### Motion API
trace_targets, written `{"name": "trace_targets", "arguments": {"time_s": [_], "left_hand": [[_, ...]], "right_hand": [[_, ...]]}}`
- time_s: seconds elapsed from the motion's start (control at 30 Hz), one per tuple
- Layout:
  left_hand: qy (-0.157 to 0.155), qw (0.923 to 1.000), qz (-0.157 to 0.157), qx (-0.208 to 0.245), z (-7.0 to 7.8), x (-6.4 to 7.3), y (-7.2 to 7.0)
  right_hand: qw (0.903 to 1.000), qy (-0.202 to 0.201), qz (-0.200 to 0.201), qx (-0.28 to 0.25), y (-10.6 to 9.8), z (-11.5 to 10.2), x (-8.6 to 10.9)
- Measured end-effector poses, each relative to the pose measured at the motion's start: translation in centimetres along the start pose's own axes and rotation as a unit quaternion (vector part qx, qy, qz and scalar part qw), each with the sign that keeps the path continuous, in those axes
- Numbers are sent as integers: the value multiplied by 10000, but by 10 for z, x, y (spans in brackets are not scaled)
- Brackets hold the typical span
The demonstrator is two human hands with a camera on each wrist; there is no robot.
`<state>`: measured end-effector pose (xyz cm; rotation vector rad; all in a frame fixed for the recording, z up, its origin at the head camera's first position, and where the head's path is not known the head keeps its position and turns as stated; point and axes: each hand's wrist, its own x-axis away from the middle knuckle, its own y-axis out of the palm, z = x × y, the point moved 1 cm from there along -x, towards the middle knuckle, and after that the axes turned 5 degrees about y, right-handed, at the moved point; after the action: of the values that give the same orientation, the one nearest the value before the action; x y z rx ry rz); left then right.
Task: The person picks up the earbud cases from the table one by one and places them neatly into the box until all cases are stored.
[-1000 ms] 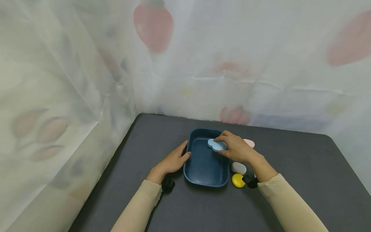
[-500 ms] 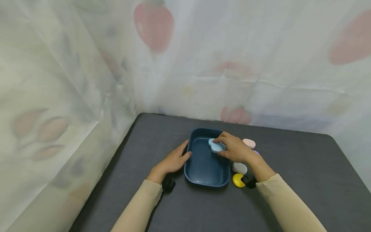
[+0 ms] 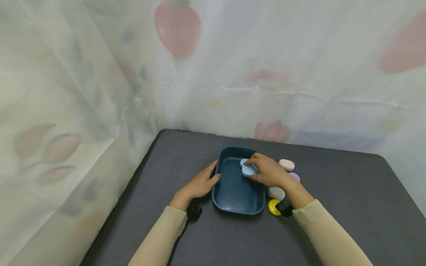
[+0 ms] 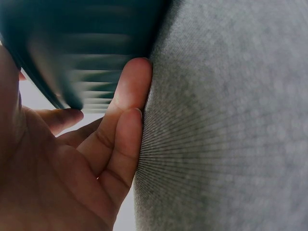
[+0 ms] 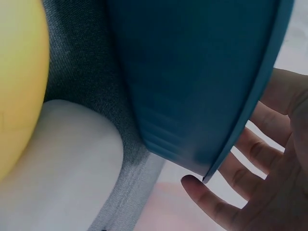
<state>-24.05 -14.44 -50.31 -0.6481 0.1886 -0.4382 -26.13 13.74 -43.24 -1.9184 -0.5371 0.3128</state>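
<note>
A dark blue rectangular tray (image 3: 233, 199) lies on the table. My left hand (image 3: 199, 183) grips its left side, thumb at the rim and fingers along the outer wall. In the left wrist view two fingertips (image 4: 137, 79) press the ribbed wall low down, close to the cloth. Over the tray's far right part, my right hand (image 3: 270, 170) pinches a light blue piece (image 3: 249, 171) with two joined round lobes, one larger. The tray wall (image 5: 187, 86) hides that piece in the right wrist view, where several fingers hang behind the rim.
Along the tray's right side lie a pink oval piece (image 3: 286, 164), a lavender one (image 3: 294, 177) partly under the right forearm, a whitish grey one (image 3: 276, 193) and a round yellow one (image 3: 274, 207). A printed curtain (image 3: 213, 74) stands behind the dark grey table (image 3: 336, 184).
My right hand has come slightly nearer, turning the light blue piece's larger lobe toward me. More of the lavender piece shows beside the forearm. The left hand stays at the tray.
</note>
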Motion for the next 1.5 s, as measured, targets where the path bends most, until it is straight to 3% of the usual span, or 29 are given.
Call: {"name": "trace_targets", "arguments": {"time_s": [1.5], "left_hand": [[90, 10000, 7, 29, -4, -3, 1]], "right_hand": [[9999, 77, 23, 88, 22, 2, -8]]}}
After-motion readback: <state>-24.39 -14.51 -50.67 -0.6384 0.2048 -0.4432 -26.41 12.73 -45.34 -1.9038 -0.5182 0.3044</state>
